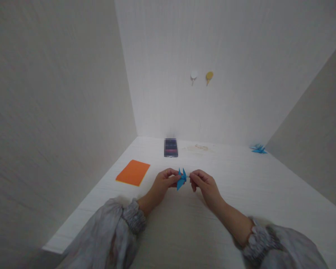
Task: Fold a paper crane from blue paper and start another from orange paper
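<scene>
A small blue origami crane (181, 181) is pinched between the thumb and fingers of my left hand (167, 179), its pointed folds sticking up and down. Close by on the right, my right hand (203, 180) is closed in a pinch. From its fingertips a short, thin, pale stick-like piece (187, 176) reaches to the crane's side. Whether the piece goes into the paper is too small to tell. Both hands are over the white table (226, 172).
Left of my hands lie orange paper squares (133, 172). A phone (171, 147) stands at the back by the wall. More folded blue paper cranes (258, 148) sit in the far right corner. White (194, 75) and yellow (209, 76) hooks are on the back wall. Side walls enclose the table.
</scene>
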Available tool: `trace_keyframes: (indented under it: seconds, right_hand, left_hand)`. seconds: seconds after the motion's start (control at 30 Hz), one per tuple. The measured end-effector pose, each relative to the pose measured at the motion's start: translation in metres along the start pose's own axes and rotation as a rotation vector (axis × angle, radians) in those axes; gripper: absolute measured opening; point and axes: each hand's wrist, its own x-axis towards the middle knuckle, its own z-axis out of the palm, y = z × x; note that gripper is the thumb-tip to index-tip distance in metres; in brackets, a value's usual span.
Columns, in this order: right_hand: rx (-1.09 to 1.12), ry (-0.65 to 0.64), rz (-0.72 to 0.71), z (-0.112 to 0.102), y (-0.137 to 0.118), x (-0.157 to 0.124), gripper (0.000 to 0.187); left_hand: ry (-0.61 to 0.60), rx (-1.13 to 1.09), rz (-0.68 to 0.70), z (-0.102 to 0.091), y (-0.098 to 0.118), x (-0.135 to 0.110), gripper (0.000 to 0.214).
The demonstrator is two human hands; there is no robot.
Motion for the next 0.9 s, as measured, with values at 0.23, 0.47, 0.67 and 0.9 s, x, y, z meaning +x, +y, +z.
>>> trace_keyframes:
  seconds: [0.23,0.47,0.67,0.9]
  right_hand:
    - [-0.021,-0.037,0.008,0.0007,-0.0029,-0.0027,0.021]
    - [-0.03,-0.127,0.007,0.0013,-0.0041,-0.0039,0.02]
    - [-0.039,-0.167,-0.059,-0.0021,-0.0063,-0.0053,0.022]
    - [-0.009,-0.147,-0.028,-0.0017,-0.008,-0.0044,0.017]
  left_hand:
    - [0.006,0.026,-0.001,-0.0015,-0.0033,0.0002,0.024]
    - [-0.017,0.012,-0.018,-0.0015,-0.0029,-0.0007,0.021]
    - [-0.053,-0.034,-0.05,-0.0012,-0.0017,-0.0017,0.018]
    - [-0.076,-0.018,-0.078,-0.0023,-0.0017,-0.0015,0.019]
